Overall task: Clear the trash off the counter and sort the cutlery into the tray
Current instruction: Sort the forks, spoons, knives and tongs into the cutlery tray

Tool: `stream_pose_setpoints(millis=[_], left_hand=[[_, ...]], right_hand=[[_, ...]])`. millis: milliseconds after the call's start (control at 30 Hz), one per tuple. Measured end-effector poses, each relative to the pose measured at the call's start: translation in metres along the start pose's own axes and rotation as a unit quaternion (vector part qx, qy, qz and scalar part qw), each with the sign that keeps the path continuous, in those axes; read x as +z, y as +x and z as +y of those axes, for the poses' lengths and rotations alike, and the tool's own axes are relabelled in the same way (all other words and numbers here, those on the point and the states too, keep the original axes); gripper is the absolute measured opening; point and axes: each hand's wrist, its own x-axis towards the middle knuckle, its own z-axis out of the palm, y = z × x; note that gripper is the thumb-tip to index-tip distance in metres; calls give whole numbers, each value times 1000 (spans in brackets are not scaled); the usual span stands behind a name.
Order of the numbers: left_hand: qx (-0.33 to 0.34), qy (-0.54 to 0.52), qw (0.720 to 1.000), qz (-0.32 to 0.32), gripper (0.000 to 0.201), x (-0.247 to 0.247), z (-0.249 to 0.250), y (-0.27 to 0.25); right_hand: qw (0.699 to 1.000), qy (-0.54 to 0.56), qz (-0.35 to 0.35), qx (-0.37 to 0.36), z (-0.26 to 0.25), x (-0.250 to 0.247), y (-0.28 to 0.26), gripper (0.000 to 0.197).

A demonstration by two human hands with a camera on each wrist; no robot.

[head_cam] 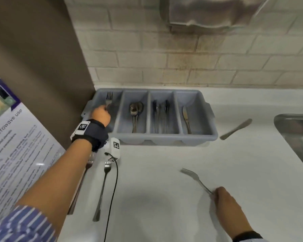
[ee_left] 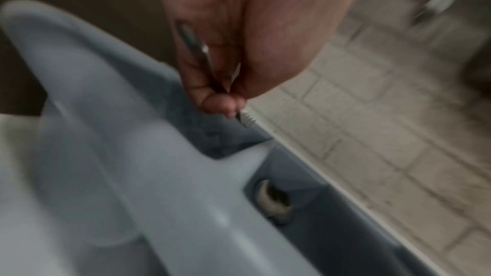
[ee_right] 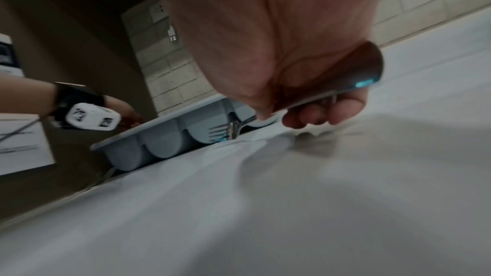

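Observation:
A grey cutlery tray (head_cam: 209, 123) with several compartments stands against the tiled wall. Over its leftmost compartment my left hand (head_cam: 101, 113) grips a fork (head_cam: 109, 98), tines pointing to the wall; the left wrist view shows the fork (ee_left: 245, 120) pinched in the fingers above the tray (ee_left: 159, 175). At the front right my right hand (head_cam: 222, 199) grips the handle of a second fork (head_cam: 192, 176) lying on the white counter (head_cam: 164, 180); the right wrist view shows that fork (ee_right: 220, 132) in the curled fingers. The other compartments hold spoons (head_cam: 136, 109), dark cutlery and a knife (head_cam: 185, 117).
Two more forks (head_cam: 103, 186) lie on the counter at the front left, one partly under my left forearm. A knife (head_cam: 236, 129) lies right of the tray. A steel sink (head_cam: 294, 135) is at the far right. A brown cabinet side (head_cam: 42, 67) and a microwave notice stand left.

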Motion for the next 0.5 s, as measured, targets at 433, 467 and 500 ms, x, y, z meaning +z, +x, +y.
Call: stream_pose_setpoints(millis=[433,467,500], left_hand=[[22,-175,984,-30,34,-16,-21,-37],[43,-198,979,-2,33,-23,-27,-57],[62,-210,976,12,32,-28,-37,-77]], right_hand=[[949,241,-3,-205,-134,-1,17,39],[941,253,2,-227,-156,-5,23,38],[933,262,1,-245,-180,-8,31,37]])
